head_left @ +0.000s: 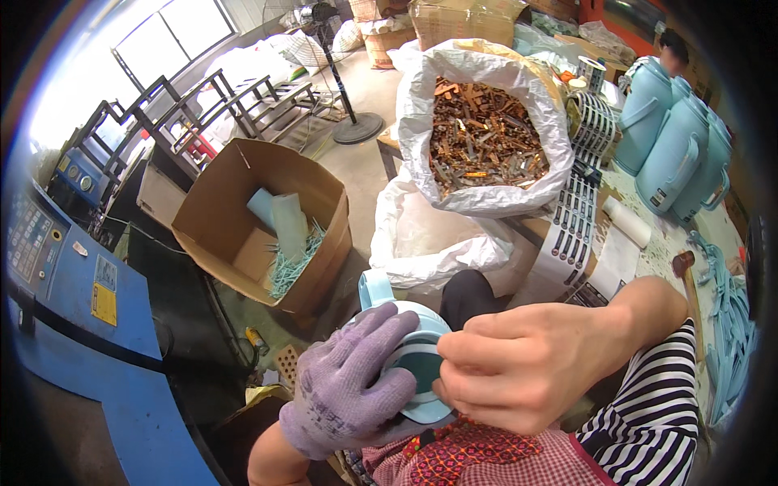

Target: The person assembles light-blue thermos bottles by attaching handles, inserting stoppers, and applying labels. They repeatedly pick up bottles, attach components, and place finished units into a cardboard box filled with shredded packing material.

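On my lap, a light blue plastic jug (424,366) has its round open mouth facing up, and a loop handle (374,287) sticks out at its far left. My left hand (351,379), in a purple knit glove, is wrapped round the jug's left side and rim. My right hand (527,364) is bare, its fingers curled and pinched at the right edge of the mouth. What those fingertips hold, if anything, is hidden behind them.
A white sack (415,130) of small brown metal pieces stands ahead. Left of it is a cardboard box (219,211) with thin blue plastic scraps. Several blue jugs (666,158), label strips (567,239), blue straps (727,324) and a hammer (685,266) lie rightward. A blue machine (105,292) borders the left.
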Demonstrator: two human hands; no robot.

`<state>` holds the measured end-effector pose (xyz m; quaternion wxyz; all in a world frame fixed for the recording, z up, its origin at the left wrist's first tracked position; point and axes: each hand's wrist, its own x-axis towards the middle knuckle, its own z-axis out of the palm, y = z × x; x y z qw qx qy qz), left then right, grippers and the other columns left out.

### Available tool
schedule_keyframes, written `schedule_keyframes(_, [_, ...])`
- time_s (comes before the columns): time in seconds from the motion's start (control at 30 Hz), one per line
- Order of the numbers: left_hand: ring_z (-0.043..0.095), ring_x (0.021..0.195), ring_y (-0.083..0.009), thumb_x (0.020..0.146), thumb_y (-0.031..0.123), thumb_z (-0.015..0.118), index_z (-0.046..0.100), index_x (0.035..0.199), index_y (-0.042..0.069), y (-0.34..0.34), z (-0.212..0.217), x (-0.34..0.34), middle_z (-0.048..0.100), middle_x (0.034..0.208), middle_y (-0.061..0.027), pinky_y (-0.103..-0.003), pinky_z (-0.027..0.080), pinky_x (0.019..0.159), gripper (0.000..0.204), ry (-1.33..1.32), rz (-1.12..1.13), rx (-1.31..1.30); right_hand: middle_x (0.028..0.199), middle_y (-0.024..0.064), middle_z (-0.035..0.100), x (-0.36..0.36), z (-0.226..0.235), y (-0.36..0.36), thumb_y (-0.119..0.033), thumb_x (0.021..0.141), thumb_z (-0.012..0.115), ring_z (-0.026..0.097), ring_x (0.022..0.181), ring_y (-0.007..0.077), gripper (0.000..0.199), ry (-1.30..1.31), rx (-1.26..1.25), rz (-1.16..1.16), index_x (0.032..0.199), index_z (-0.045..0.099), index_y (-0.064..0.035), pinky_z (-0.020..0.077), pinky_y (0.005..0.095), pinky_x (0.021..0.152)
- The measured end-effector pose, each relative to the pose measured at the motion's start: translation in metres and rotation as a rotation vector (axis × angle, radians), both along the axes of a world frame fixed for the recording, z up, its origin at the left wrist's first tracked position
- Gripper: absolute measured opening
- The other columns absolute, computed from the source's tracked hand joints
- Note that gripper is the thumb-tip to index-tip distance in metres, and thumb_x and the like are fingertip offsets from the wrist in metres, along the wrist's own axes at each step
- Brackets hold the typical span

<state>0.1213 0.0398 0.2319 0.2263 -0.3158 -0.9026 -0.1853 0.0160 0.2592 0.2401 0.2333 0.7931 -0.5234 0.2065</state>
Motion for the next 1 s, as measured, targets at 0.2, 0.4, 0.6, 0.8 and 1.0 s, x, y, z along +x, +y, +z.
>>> schedule_keyframes(0.2, [0.067,0.110,-0.0426,0.066,0.040,0.083,0.064,0.084,0.008,0.019,-0.012,-0.007,0.067,0.121,-0.0209,-0.047,0.058,0.086,0.042,-0.081,-0.072,0.020,0.068,0.0052,0.059,0.003,-0.005,0.005,-0.023,0.060,0.065,0.059,0.078,0.0217,0.021,-0.062,0.213,-0.059,0.062,0.062,-0.0023,0.0525,0.0313,0.065])
schedule_keyframes(0.4, [0.067,0.109,-0.0412,0.067,0.039,0.082,0.063,0.084,0.009,0.030,-0.018,-0.030,0.065,0.122,-0.0212,-0.048,0.057,0.086,0.040,-0.124,-0.206,0.030,0.067,0.0054,0.065,-0.004,0.016,0.017,-0.022,0.069,0.070,0.061,0.085,0.0237,0.018,-0.187,0.544,-0.141,0.064,0.068,-0.0046,0.0535,0.0375,0.077])
schedule_keyframes(0.6, [0.073,0.098,-0.0381,0.070,0.040,0.086,0.060,0.073,0.008,0.006,-0.013,-0.052,0.069,0.109,-0.0214,-0.048,0.061,0.079,0.041,-0.028,-0.277,0.298,0.087,0.0110,0.071,-0.070,-0.005,0.043,0.000,0.078,0.068,0.067,0.091,0.0251,0.014,-0.827,0.162,-0.002,0.091,0.074,-0.0008,0.0546,0.0348,0.077])
schedule_keyframes(0.8, [0.058,0.125,-0.0310,0.067,0.053,0.091,0.037,0.150,0.002,-0.084,-0.072,-0.001,0.050,0.140,-0.0161,-0.049,0.051,0.103,0.112,-0.794,-0.185,1.231,0.087,0.0124,0.076,-0.258,-0.115,0.034,-0.027,0.085,0.077,0.072,0.079,0.0237,0.022,-0.712,-0.072,-1.188,0.094,0.079,-0.0070,0.0554,0.0368,0.074])
schedule_keyframes(1.0, [0.066,0.081,-0.0333,0.072,0.049,0.083,0.071,0.106,0.005,-0.024,-0.143,0.075,0.069,0.089,-0.0119,-0.042,0.052,0.073,0.057,-0.393,0.551,0.017,0.086,0.0145,0.075,-0.323,-0.169,0.031,-0.023,0.077,0.079,0.072,0.082,0.0311,0.020,-0.769,0.122,-1.683,0.088,0.079,-0.0068,0.0554,0.0425,0.077])
